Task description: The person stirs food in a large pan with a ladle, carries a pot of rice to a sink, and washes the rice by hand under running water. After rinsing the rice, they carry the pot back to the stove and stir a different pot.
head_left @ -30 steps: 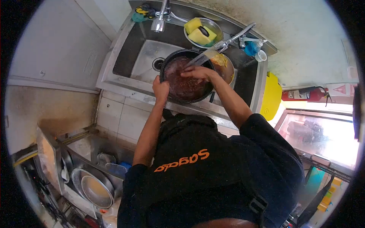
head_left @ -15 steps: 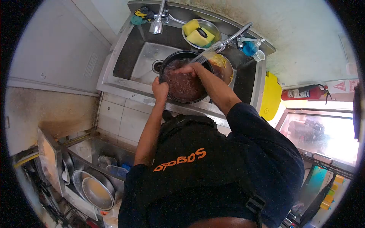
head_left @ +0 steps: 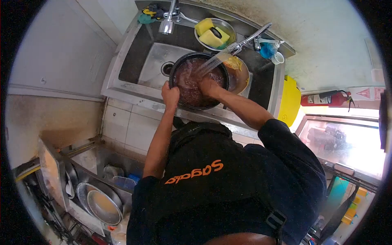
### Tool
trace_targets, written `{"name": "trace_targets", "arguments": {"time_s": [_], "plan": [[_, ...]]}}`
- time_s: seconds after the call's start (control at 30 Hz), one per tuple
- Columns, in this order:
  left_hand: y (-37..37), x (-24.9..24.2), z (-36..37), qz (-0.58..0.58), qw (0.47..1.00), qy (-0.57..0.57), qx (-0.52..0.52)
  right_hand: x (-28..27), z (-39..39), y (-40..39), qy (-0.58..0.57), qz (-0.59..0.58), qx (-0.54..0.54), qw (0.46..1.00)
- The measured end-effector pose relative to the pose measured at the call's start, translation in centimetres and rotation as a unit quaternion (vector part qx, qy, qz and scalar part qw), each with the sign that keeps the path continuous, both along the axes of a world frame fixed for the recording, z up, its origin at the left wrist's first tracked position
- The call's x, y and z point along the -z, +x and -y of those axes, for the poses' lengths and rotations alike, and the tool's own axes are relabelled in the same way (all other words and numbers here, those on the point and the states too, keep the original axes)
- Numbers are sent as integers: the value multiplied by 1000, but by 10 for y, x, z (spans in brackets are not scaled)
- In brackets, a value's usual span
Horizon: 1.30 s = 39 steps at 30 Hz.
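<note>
A dark round pot [head_left: 174, 67] full of reddish-brown beans or grains [head_left: 192, 94] in cloudy water is over the sink. Its left rim is gripped by my left hand [head_left: 170, 94]. My right hand [head_left: 209, 86] is down in the pot, its fingers sunk in the contents and hidden. Water [head_left: 211, 64] sprays into the pot from the right faucet [head_left: 234, 48]. Just right of the pot, partly behind it, lies a round pan [head_left: 241, 77] with yellow residue.
Behind the pot, a metal bowl [head_left: 231, 30] holds yellow sponges [head_left: 211, 37]. Another faucet [head_left: 166, 25] hangs at the back left. A blue bottle [head_left: 267, 50] and white cup [head_left: 277, 58] stand at the back right, and a yellow container [head_left: 289, 102] is beside the sink [head_left: 141, 90].
My right hand has moved toward me and deeper into the pot, from the upper part to the middle right. More of the water spray shows. My left hand stays on the rim.
</note>
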<state>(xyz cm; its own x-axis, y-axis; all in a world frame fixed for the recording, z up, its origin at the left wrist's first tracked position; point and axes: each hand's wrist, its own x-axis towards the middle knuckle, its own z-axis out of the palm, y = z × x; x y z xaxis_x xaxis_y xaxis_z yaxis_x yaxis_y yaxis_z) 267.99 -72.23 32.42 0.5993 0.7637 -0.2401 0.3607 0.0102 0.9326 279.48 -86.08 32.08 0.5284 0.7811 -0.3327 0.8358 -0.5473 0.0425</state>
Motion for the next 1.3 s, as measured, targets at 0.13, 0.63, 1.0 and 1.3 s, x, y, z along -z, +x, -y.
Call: {"name": "trace_targets", "arguments": {"time_s": [0.13, 0.63, 1.0, 1.3], "plan": [[1, -11, 2, 29, 999, -15, 1, -48, -20, 34, -33, -171, 12, 985], [0, 3, -1, 38, 999, -17, 9, -58, -27, -12, 109, -24, 54, 992], [-1, -13, 2, 51, 998, -38, 10, -70, 14, -5, 245, -164, 217, 931], [-1, -11, 2, 100, 990, -101, 11, -81, 48, 15, 384, 24, 389, 837]]}}
